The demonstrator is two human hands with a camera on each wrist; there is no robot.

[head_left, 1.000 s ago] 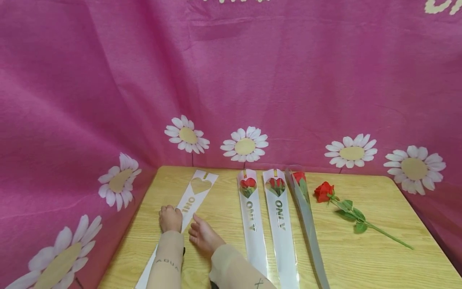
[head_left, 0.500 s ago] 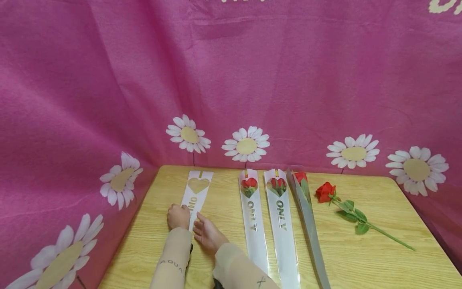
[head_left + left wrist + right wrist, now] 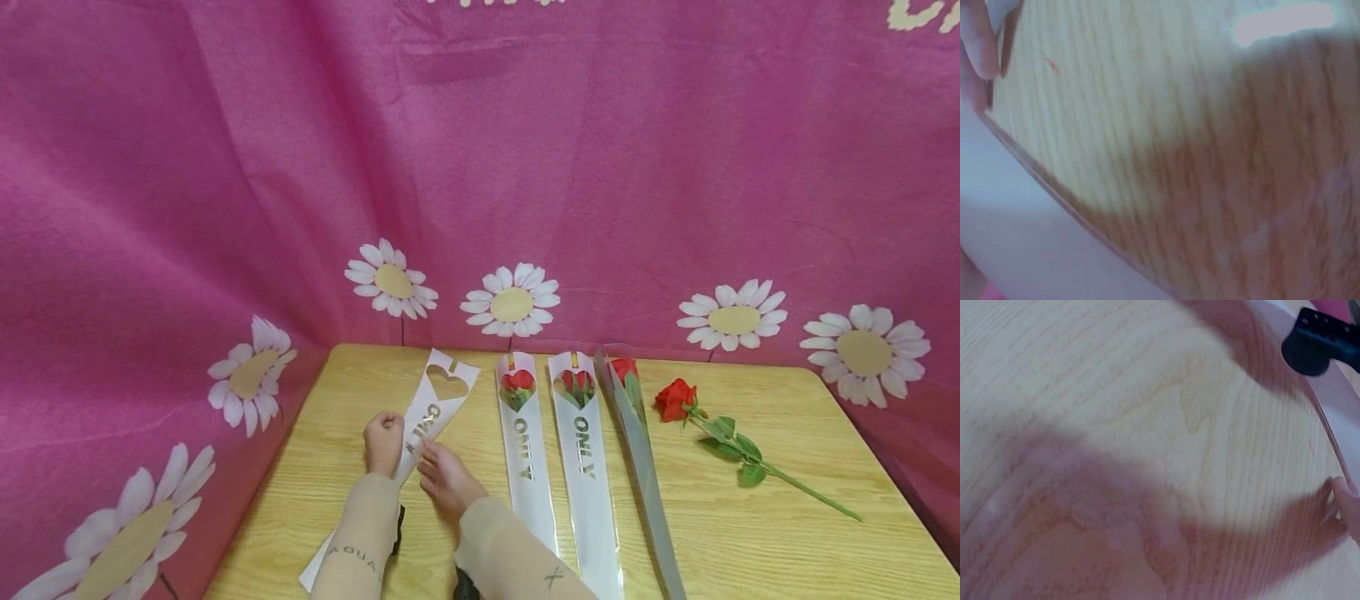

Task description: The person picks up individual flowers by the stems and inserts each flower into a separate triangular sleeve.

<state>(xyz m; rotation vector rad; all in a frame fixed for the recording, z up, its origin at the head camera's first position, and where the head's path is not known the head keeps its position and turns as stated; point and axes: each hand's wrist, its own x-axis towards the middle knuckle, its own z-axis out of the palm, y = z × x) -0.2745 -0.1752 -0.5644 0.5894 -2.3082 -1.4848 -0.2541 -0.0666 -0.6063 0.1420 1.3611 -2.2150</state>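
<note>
A white flower sleeve [image 3: 447, 398] with a clear heart window and the letters ONLY lies slanted between my hands; wood grain shows through its heart. At its left edge my left hand [image 3: 383, 442] grips it with curled fingers. My right hand [image 3: 448, 479] pinches the opposite edge, thumb on top. The right wrist view catches the right fingertips [image 3: 1349, 506] at the sleeve's border. In the left wrist view, the white sleeve [image 3: 1035, 231] curves up off the wooden table. Its lower part is partly hidden behind my left forearm.
Two filled sleeves, one [image 3: 531, 500] beside another [image 3: 595, 508], each show a red rose in the heart. Right of them a third wrapped rose [image 3: 637, 467] stands on edge. A loose rose [image 3: 677, 400] lies farther right on the wooden table [image 3: 750, 550]. Pink cloth [image 3: 600, 167] hangs behind.
The sleeve first swung to a steeper angle, then tilted back with its top to the right. Both hands have moved right along with it.
</note>
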